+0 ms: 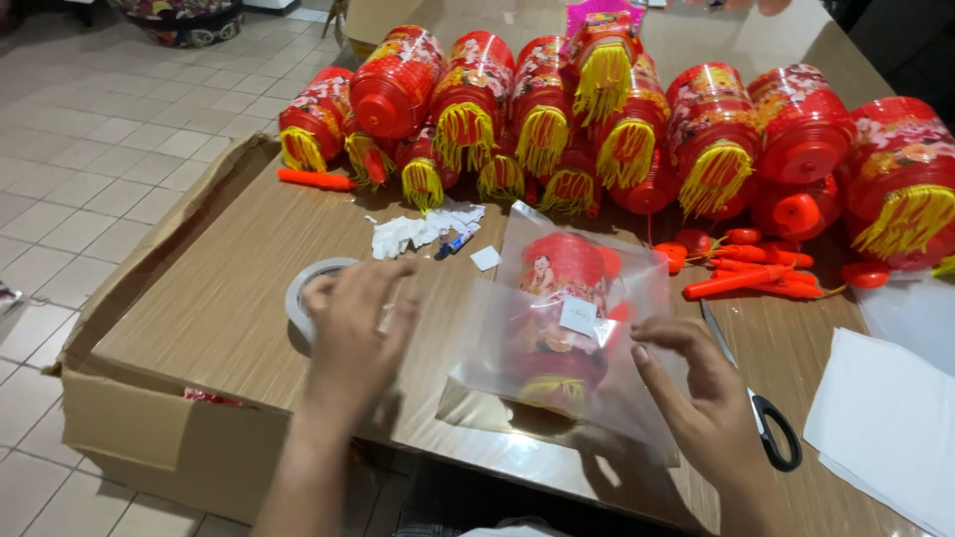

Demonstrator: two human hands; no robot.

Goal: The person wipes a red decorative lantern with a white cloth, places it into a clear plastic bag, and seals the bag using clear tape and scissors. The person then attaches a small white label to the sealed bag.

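A clear plastic bag (557, 328) lies on the wooden table (229, 298) with a red lantern with yellow fringe inside it. A small white sticker sits on the bag. My right hand (701, 398) rests at the bag's lower right edge, fingers curled and touching the plastic. My left hand (353, 333) hovers over a roll of tape (303, 288) to the left of the bag, fingers spread, holding nothing that I can see.
Several red lanterns (597, 119) with yellow tassels are piled along the back. Orange sticks (746, 268) lie at right. Black-handled scissors (761, 408) and white sheets (885, 428) sit near my right hand. A blue pen and crumpled paper (423, 231) lie mid-table. An open cardboard box (149, 418) stands at left.
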